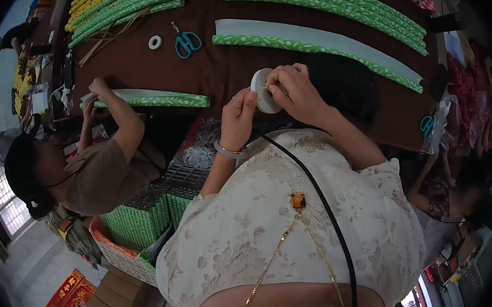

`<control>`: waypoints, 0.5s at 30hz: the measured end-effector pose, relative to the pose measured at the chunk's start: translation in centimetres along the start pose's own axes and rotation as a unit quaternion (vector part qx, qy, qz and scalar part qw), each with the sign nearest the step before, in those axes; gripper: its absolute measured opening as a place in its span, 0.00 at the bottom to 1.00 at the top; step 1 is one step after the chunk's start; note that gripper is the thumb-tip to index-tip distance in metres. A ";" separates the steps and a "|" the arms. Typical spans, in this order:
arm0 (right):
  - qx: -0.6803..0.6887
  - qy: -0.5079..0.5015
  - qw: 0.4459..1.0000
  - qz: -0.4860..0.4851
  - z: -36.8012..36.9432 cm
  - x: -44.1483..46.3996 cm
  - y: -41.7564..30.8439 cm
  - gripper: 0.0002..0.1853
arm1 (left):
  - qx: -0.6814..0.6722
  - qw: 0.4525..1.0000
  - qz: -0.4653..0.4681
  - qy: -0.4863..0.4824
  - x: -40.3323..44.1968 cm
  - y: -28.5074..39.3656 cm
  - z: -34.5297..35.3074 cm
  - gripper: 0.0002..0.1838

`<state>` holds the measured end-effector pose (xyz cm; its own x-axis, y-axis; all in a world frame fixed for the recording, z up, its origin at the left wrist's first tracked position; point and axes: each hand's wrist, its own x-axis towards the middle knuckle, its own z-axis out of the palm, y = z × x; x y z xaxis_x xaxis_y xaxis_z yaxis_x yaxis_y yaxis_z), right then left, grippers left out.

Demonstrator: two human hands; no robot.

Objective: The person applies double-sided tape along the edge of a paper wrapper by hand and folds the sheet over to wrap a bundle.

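Note:
A white roll of tape (258, 84) stands on edge between my hands, just over the near edge of the table. My left hand (237, 114) grips its left rim, thumb up against the side. The fingers of my right hand (296, 89) are bent and pinched together at the roll's right face; whether they hold the tape's loose end is too small to tell. Beyond my hands lies a sheet of green patterned paper (318, 46), its white back showing. Teal-handled scissors (187, 43) and a smaller white tape roll (155, 42) lie to the left.
Rolled green paper tubes (327, 6) and yellow ones (84, 7) lie along the back of the brown table (209, 69). At left, a co-worker (109, 165) handles another green sheet (153, 99). A basket (123, 258) of green packs stands below. More scissors (427, 126) lie right.

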<state>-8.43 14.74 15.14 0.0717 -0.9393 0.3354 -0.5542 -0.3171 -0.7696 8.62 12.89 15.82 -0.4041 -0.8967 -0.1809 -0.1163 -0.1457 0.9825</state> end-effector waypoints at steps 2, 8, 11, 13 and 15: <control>0.011 -0.015 1.000 0.005 -0.1 -0.1 0.0 0.03 | 0.000 1.000 -0.003 0.002 -0.2 -0.2 -0.1 0.17; 0.040 -0.030 0.999 0.010 -0.4 0.3 -0.1 0.02 | -0.007 1.000 -0.013 -0.008 -0.1 -0.7 -0.6 0.19; 0.043 -0.037 0.998 0.013 -0.5 0.3 0.0 0.03 | -0.027 0.999 -0.019 -0.006 -0.1 -0.6 -0.2 0.19; 0.042 -0.035 0.998 0.011 -0.5 0.3 0.0 0.03 | -0.045 0.999 -0.015 0.005 -0.1 -0.4 0.0 0.17; 0.044 -0.041 0.998 0.020 -0.5 0.3 -0.1 0.03 | -0.049 0.999 -0.012 0.000 -0.1 -0.3 -0.1 0.18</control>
<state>-8.82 14.56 15.58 0.1205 -0.9582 0.2596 -0.4829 -0.2851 -0.8280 8.75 12.96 15.54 -0.4030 -0.8921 -0.2045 -0.0358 -0.2079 0.9775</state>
